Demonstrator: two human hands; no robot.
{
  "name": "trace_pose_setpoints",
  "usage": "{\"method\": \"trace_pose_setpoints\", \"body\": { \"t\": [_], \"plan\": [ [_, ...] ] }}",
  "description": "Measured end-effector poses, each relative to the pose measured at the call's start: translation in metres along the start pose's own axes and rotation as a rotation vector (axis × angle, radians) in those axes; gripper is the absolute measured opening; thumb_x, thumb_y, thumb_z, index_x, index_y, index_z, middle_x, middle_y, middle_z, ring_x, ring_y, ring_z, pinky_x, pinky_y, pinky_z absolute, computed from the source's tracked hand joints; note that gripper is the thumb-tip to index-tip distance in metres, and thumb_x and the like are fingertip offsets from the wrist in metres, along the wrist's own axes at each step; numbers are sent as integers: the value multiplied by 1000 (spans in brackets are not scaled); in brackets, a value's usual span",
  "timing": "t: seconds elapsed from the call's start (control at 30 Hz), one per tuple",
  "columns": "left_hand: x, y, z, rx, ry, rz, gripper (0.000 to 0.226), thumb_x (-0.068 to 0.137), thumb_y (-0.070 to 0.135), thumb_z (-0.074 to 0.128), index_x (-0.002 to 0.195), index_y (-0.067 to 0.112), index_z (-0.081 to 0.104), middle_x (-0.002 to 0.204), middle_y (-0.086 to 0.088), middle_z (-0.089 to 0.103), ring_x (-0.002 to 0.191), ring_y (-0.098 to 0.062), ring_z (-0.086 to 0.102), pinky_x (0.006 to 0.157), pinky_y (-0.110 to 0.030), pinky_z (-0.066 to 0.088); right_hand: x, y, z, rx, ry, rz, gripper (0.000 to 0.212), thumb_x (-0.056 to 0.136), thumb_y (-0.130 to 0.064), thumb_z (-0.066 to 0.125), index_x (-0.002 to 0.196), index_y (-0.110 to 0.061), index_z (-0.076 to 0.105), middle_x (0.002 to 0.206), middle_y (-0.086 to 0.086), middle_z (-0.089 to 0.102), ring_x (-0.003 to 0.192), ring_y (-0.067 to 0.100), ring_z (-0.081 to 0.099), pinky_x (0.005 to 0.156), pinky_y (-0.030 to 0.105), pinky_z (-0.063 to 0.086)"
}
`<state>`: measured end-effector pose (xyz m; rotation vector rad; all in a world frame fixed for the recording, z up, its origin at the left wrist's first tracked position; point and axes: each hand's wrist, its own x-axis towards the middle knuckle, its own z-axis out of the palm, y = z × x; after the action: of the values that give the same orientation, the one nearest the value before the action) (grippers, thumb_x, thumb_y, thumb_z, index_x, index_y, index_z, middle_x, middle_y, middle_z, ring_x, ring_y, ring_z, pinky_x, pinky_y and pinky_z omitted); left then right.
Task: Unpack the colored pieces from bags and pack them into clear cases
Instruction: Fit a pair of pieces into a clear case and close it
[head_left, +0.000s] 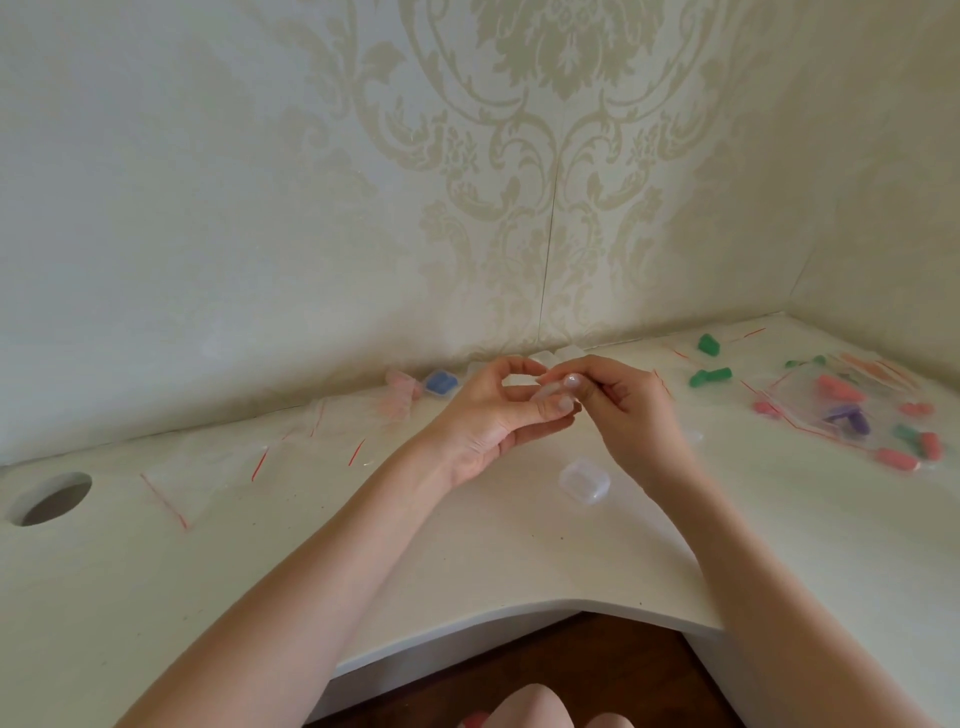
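Case handling is the step in hand, judged from the grip: left hand (491, 415) and right hand (626, 410) meet above the white desk (467, 561), fingertips pinching a small clear plastic case (551, 393). Opening it likely comes next. Bagged coloured pieces (841, 410) lie far right.

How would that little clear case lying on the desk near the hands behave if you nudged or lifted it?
The clear case looks like thin see-through plastic and seems empty, so it is probably very light. It lies flat with rounded corners on the smooth white desk, so a nudge would likely slide it rather than tip it. It is probably stiff, unlike the bags.
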<state>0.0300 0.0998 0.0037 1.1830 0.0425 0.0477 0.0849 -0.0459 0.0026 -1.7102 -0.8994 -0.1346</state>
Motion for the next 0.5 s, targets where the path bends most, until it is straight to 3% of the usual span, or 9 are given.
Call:
{"method": "trace_pose_setpoints", "body": {
  "t": [0.17,0.37,0.43,0.5],
  "plan": [
    [-2,-6,3,331,-130,-54,63,67,-4,79,118,10,45,93,-7,72,98,-21,67,100,-38,48,3,0,0,-10,-8,40,22,93,-7,56,83,-19,71,75,-24,69,75,-7,63,64,4,41],
    [2,1,0,70,-75,-105,51,81,-12,63,128,-1,47,110,-16,66,100,-21,65,89,-29,54,5,5,-4,19,60,99,18,94,-11,56,90,-12,74,85,-7,74,83,4,67,73,16,49],
    [1,0,-1,88,-55,-123,49,80,-16,61,126,1,52,113,-14,63,100,-24,66,83,-26,56,6,6,-3,-15,77,130,18,94,-15,57,89,-17,73,81,-6,73,73,7,64,67,20,47],
    [-1,-1,-1,153,-90,-152,47,81,-19,58,122,5,59,119,-7,62,98,-22,67,79,-23,55,6,9,-4,-53,130,176,19,94,-20,56,85,-22,73,73,5,69,55,11,48,55,24,38]
  ]
}}
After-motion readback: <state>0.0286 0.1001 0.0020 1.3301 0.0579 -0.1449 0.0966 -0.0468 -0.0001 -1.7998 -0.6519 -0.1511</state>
